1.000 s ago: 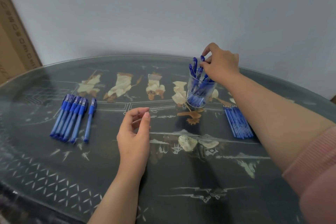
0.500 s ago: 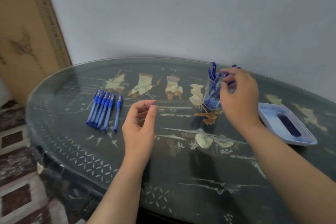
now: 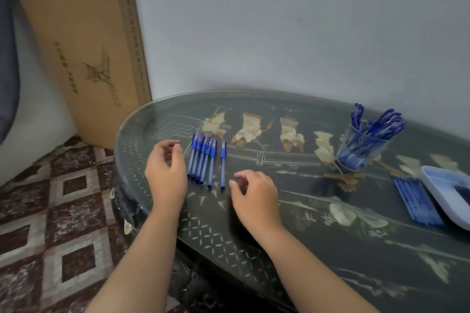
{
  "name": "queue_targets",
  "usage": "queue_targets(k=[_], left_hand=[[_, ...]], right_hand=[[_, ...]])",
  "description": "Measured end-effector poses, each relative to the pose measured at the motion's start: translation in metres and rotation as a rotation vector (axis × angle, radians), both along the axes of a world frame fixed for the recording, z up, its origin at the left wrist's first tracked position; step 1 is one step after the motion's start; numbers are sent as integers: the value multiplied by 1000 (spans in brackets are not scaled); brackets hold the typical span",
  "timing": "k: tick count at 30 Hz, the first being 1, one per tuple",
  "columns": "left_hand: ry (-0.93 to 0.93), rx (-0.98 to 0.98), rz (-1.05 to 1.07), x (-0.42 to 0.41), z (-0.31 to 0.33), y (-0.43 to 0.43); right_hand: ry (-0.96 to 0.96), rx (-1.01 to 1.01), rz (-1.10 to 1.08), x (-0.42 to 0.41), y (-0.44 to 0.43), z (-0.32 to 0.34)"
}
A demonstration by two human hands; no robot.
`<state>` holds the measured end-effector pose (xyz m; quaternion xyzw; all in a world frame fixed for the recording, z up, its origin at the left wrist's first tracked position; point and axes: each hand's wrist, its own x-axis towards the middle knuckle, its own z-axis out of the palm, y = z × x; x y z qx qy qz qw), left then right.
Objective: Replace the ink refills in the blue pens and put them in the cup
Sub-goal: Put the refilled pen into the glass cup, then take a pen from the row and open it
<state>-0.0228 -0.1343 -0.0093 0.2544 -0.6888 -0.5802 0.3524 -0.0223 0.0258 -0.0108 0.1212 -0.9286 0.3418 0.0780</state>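
Hovering empty and loosely curled, left hand [image 3: 166,173] and right hand [image 3: 254,193] flank slim blue plastic pens [image 3: 203,160]; a careless pinch could scatter them.

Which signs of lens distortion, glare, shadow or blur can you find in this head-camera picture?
Head view: the wide lens bows the table rim and leans the cardboard box; soft, even light, a faint shadow under the right hand; no harsh glare; the cup looks slightly blurred.
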Motion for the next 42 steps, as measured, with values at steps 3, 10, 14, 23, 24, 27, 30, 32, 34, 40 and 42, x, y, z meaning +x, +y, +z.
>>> queue_targets(k=[3,10,14,23,24,27,30,32,34,40,42], left_hand=[[-29,-64,-38,-1,-5,-1],[-1,-21,-42,-3,-7,-3],[-5,-2,-50,-3,-6,-2],[-37,-17,-50,-2,-6,-2],[-35,-20,-48,-3,-7,-3],[-25,-36,-24,-1,-5,-2],[-2,-101,27,5,2,1],[1,-221,24,10,6,9],[-6,-333,-33,13,9,24],[56,-416,-459,26,18,129],[47,-377,-574,31,18,164]], right_hand=[[-33,57,-58,-16,-29,1],[-9,173,-146,-27,-49,-8],[28,154,-155,-28,-50,-10],[20,61,-215,-25,-43,-4],[14,36,-222,-22,-38,0],[34,-41,-212,-5,-9,14],[75,-49,-213,17,35,18],[121,-46,-230,31,71,15],[173,-55,-258,42,106,10],[227,-128,-384,63,188,-5],[233,-153,-397,63,205,-7]])
